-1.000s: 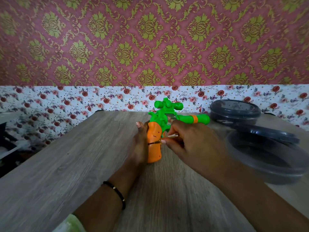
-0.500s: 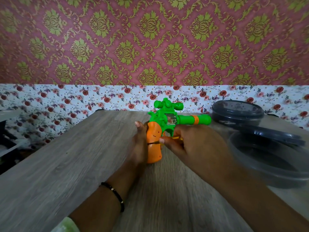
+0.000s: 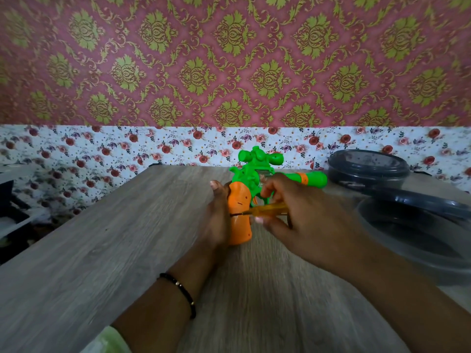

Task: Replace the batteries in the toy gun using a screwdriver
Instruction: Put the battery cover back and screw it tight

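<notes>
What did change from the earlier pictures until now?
Little moved. The right hand shifted its fingers on the screwdriver, so more of the yellow handle shows. The tip stays at the orange grip of the toy gun. The left hand still holds the grip.

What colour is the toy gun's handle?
Orange; the toy gun's handle shows in the head view.

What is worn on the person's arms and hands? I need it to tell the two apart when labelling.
Both forearms are bare. The left hand has a thin black beaded bracelet with a few small gold beads at the wrist, and a pale green sleeve edge shows near the elbow. The right hand shows nothing worn.
</notes>
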The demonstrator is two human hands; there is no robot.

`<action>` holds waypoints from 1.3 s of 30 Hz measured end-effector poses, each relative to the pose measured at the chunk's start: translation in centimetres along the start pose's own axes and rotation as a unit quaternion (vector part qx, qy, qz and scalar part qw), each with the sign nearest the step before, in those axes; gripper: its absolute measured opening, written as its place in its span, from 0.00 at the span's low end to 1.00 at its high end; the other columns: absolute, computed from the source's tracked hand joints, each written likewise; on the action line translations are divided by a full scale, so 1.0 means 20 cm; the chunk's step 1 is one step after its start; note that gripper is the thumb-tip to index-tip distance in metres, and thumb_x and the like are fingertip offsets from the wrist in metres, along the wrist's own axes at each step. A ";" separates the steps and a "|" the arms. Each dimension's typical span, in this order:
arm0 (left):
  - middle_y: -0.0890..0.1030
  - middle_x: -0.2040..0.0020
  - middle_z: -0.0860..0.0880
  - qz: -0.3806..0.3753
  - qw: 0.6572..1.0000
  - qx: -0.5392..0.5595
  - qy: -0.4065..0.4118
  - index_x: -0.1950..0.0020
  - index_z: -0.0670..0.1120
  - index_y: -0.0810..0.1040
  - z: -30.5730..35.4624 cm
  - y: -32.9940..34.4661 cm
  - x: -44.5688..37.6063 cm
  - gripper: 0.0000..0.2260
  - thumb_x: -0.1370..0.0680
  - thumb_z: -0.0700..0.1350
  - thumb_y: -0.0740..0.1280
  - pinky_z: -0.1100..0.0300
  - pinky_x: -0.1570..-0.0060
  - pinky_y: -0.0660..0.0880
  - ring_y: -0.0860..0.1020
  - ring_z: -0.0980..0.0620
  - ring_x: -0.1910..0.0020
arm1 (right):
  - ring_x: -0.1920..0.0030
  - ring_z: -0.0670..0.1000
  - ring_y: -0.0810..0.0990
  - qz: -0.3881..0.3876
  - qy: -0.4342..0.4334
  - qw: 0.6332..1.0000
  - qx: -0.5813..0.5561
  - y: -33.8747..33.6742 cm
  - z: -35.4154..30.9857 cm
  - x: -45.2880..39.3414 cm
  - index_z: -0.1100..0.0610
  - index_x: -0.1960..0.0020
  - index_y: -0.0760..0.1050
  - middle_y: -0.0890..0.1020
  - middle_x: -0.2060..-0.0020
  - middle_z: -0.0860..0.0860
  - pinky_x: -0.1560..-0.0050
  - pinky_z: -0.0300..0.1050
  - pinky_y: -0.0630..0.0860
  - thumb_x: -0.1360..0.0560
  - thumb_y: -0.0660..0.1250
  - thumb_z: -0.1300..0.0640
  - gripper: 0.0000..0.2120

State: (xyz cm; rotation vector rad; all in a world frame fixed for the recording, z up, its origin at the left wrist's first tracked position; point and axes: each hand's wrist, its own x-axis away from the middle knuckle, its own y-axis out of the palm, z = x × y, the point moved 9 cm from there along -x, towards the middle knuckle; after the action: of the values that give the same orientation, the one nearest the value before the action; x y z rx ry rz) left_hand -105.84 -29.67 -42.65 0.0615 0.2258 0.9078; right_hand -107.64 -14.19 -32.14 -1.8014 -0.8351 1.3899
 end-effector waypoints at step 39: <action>0.84 0.46 0.45 -0.017 0.998 -0.051 0.036 0.36 0.52 0.76 0.03 0.01 0.01 0.40 0.33 0.76 0.44 0.43 0.45 0.78 0.83 0.47 0.48 | 0.68 0.40 0.68 0.015 -0.002 1.000 0.003 -0.03 0.00 -0.01 0.49 0.49 0.67 0.78 0.55 0.45 0.62 0.42 0.69 0.27 0.62 0.42 0.13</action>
State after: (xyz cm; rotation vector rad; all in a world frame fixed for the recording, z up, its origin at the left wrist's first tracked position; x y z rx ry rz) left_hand -105.66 -29.37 -42.09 -0.0695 0.2471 0.8879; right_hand -107.74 -13.99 -31.63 -1.8137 -0.8073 1.4150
